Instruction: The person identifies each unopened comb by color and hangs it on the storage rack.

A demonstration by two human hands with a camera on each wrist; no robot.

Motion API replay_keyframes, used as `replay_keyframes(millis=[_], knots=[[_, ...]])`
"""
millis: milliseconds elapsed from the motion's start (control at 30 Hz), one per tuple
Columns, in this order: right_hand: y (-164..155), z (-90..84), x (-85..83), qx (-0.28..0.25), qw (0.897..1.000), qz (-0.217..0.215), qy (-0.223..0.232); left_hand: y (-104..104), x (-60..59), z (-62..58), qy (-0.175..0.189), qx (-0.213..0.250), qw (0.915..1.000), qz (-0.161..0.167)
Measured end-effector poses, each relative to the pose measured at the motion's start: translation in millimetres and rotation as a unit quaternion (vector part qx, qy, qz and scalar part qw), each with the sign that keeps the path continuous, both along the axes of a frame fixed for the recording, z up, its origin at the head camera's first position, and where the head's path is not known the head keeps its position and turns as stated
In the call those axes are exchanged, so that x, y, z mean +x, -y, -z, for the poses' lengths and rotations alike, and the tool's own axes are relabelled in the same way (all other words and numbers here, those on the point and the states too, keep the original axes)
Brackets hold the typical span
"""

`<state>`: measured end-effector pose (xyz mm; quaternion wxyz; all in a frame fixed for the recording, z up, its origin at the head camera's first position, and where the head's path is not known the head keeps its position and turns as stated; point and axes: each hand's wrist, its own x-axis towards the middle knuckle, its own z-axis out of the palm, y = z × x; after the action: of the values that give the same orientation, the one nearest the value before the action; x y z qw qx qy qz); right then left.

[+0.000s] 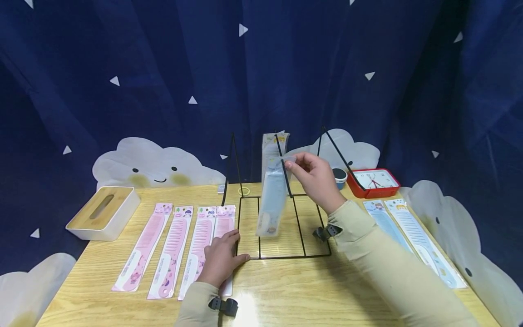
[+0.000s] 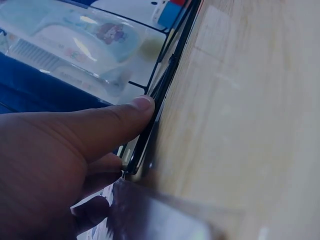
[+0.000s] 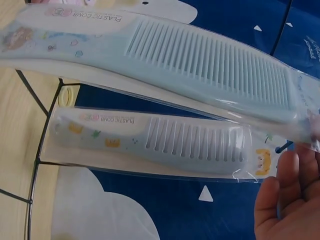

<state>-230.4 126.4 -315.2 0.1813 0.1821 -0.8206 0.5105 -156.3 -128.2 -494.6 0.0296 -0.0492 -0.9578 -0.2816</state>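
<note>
Both combs beside the right hand read "PLASTIC COMB", printed upside down in the right wrist view; lettering on the other packs is too small to make out. The right hand (image 1: 312, 177) pinches the top of a packaged blue comb (image 1: 273, 193) between thumb and forefinger, holding it tilted above the base of the black wire rack (image 1: 298, 225), near its middle prong; whether the pack is threaded on that prong cannot be told. The right forearm reaches in slantwise from the rack's front right, raised over its right edge. The left hand (image 1: 222, 256) rests at the rack's front left corner, thumb extended along the wire and apart from its bent fingers; whether it grips or merely presses cannot be told. A second blue comb (image 3: 150, 145) hangs toward the rack's back. Two more packaged blue combs (image 1: 422, 243) lie to the rack's right, making four blue; four packaged pink combs (image 1: 171, 254) lie to its left. Beyond those is one white box (image 1: 110, 218) with a slotted wooden lid. One yellow ring (image 1: 244, 195) lies behind the rack's left side, while one round container (image 1: 340, 177) and one red clock (image 1: 377, 179) with numerals stand behind its right.
</note>
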Motion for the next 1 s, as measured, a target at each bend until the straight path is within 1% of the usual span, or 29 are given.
replay_keyframes(millis=[200, 433, 667, 1000], knots=[[0.6, -4.4, -10.1, 0.008, 1.000, 0.008, 0.000, -0.2, -0.1, -0.2, -0.004, -0.005, 1.0000, 0.003], [0.8, -9.5, -19.6, 0.015, 1.000, 0.001, 0.019, -0.6, 0.4, 0.0, -0.002, -0.006, 1.0000, 0.004], [2.7, -10.5, -30.0, 0.029, 0.999, 0.014, 0.013, -1.3, 0.8, 0.0, -0.004, -0.008, 1.0000, 0.004], [5.4, -10.9, -41.6, 0.015, 0.999, 0.023, 0.034, 0.0, 1.6, -0.2, -0.007, -0.003, 1.0000, 0.006]])
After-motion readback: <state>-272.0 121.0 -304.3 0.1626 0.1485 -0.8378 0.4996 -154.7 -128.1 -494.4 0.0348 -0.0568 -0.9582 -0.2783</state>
